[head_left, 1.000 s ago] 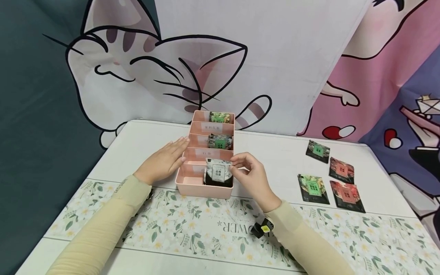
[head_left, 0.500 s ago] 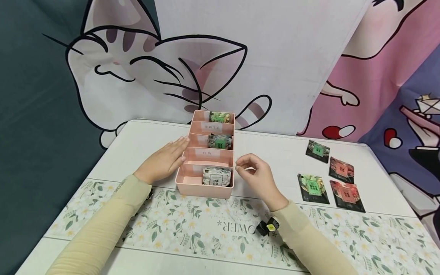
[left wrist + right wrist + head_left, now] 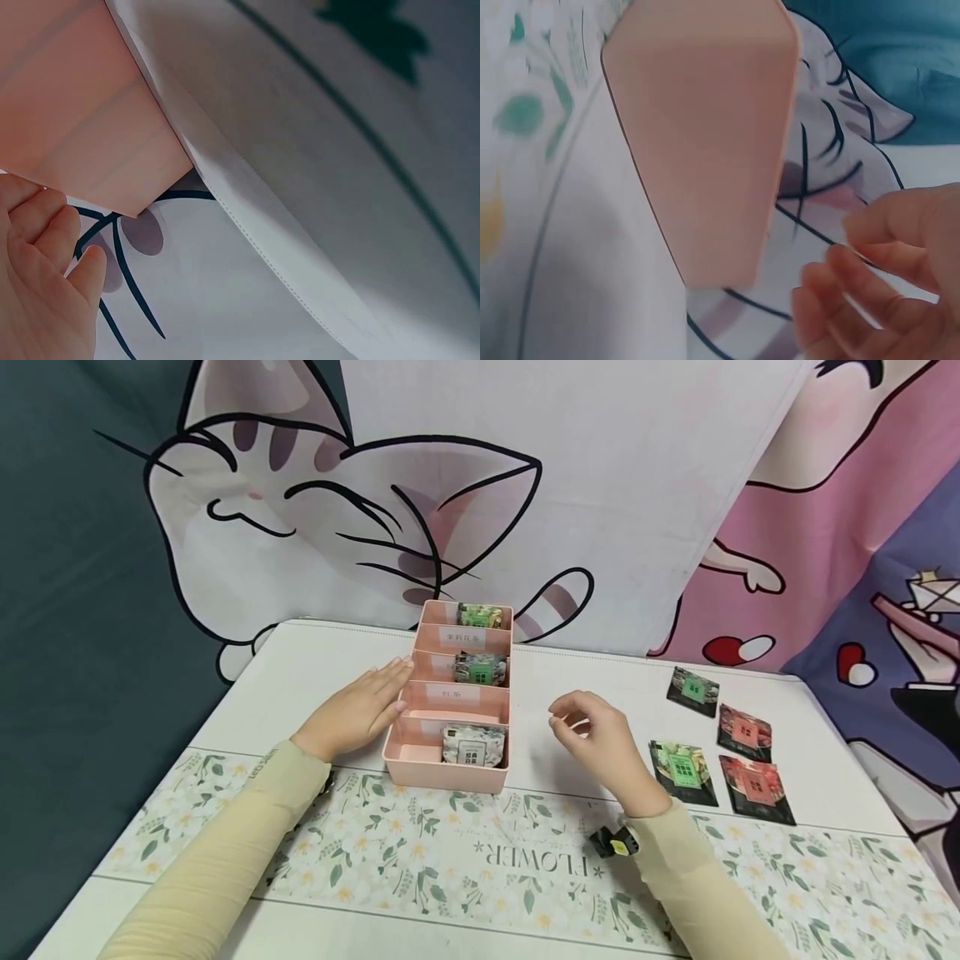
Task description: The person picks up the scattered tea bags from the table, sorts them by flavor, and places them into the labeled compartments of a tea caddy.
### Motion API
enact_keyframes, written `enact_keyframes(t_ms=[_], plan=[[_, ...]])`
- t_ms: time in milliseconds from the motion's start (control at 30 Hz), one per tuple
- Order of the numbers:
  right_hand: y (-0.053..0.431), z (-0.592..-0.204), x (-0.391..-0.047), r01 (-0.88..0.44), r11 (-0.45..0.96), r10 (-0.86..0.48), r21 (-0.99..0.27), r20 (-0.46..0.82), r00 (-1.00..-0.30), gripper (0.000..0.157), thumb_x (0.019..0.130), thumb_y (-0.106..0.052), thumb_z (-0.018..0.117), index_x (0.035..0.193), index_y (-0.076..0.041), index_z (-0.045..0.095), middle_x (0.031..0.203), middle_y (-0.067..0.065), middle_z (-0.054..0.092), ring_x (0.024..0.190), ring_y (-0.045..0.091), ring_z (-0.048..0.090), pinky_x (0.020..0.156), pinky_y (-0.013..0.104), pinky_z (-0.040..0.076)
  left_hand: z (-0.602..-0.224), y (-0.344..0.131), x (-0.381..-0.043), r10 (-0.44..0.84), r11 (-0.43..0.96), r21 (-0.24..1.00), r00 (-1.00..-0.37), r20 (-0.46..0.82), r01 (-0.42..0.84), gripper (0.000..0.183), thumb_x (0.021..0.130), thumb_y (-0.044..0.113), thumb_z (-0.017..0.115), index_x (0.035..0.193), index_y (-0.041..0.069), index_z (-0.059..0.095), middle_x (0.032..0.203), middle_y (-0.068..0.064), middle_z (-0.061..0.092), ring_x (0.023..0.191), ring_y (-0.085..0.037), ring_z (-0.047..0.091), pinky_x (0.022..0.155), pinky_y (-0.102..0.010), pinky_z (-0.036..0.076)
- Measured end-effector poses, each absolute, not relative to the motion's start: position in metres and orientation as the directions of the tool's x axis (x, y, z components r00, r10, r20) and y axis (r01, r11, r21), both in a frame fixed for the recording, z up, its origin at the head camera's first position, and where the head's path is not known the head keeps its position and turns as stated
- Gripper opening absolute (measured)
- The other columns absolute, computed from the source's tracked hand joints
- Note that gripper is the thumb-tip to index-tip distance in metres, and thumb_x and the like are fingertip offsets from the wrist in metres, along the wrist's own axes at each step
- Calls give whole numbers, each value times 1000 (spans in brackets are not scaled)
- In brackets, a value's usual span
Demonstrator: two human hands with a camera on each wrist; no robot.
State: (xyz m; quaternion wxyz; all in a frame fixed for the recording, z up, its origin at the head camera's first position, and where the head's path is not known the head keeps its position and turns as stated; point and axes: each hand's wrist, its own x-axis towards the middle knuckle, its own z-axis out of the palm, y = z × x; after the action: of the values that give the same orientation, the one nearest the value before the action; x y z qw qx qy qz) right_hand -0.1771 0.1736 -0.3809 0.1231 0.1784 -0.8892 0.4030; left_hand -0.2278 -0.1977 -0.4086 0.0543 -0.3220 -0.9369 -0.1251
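Observation:
A pink divided box (image 3: 442,777) with paper labels stands in the middle of the table. My left hand (image 3: 356,710) rests straight-fingered against its left side; the left wrist view shows those fingertips at the pink wall (image 3: 90,112). My right hand (image 3: 596,739) hovers to the right of the box, fingers loosely bent and holding nothing. In the front compartment sits a white tea bag packet (image 3: 473,746). A dark green tea bag packet (image 3: 480,669) lies in a middle compartment, and a light green tea bag packet (image 3: 480,616) is in the rearmost one.
Several tea bag packets lie on the table at the right: a dark green packet (image 3: 693,691), a bright green packet (image 3: 684,772), an upper red packet (image 3: 745,732) and a lower red packet (image 3: 757,787). A cat-print curtain (image 3: 615,510) hangs behind the table.
The white tea bag packet has dropped down into the front compartment, let go by my right hand. That hand has moved away to the right. My left hand has stayed put.

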Motion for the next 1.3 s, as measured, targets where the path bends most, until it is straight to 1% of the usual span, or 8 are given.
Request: enact_keyframes(t_ms=[200, 433, 633, 733, 967, 1167, 1300], plan=[[202, -379, -177, -315, 682, -198, -660, 248, -948, 9, 95, -7, 69, 104, -4, 71, 95, 8, 72, 87, 25, 69, 77, 42, 60, -409, -198, -228, 593, 760, 194, -783, 184, 621, 62, 109, 30, 43, 158, -3, 25, 165, -17, 25, 153, -34, 23, 126, -49, 17], [236, -375, -175, -223, 759, -151, -611, 167, -974, 15, 96, -13, 70, 108, -4, 70, 99, 11, 73, 89, 31, 71, 75, 43, 58, -411, -198, -229, 597, 758, 186, -779, 189, 626, 62, 109, 28, 44, 158, -4, 26, 165, -18, 25, 152, -35, 23, 125, -51, 20], [260, -373, -174, -159, 807, -118, -569, 108, -987, 22, 97, -16, 70, 111, 0, 69, 103, 17, 72, 93, 35, 69, 74, 43, 58, -411, -197, -229, 593, 761, 193, -785, 180, 620, 62, 109, 29, 44, 158, -3, 25, 165, -17, 24, 153, -34, 22, 126, -48, 17], [269, -371, -175, -120, 822, -96, -557, 72, -993, 27, 97, -19, 69, 114, 1, 68, 105, 20, 71, 95, 37, 69, 73, 45, 58, -411, -197, -229, 591, 763, 195, -787, 174, 616, 62, 109, 30, 44, 159, -3, 24, 166, -17, 23, 153, -33, 21, 126, -47, 15], [287, -370, -179, -24, 861, -36, -508, -15, -999, 40, 98, -24, 67, 123, 7, 64, 112, 27, 69, 101, 44, 66, 75, 52, 57, -411, -197, -228, 590, 762, 192, -785, 188, 618, 62, 108, 27, 46, 158, -4, 25, 165, -18, 24, 151, -38, 25, 125, -51, 19], [302, -369, -180, 59, 873, -1, -483, -124, -992, 52, 98, -26, 66, 131, 13, 56, 119, 35, 63, 103, 50, 61, 76, 55, 55, -410, -197, -228, 587, 767, 195, -791, 174, 612, 62, 108, 28, 45, 158, -4, 24, 166, -18, 23, 153, -35, 22, 126, -49, 17], [309, -369, -181, 94, 882, 22, -462, -159, -987, 54, 98, -27, 66, 130, 16, 54, 119, 37, 62, 103, 50, 62, 78, 57, 55, -409, -197, -228, 585, 767, 204, -794, 167, 608, 62, 109, 28, 44, 158, -4, 24, 166, -18, 22, 153, -34, 21, 126, -49, 15]])
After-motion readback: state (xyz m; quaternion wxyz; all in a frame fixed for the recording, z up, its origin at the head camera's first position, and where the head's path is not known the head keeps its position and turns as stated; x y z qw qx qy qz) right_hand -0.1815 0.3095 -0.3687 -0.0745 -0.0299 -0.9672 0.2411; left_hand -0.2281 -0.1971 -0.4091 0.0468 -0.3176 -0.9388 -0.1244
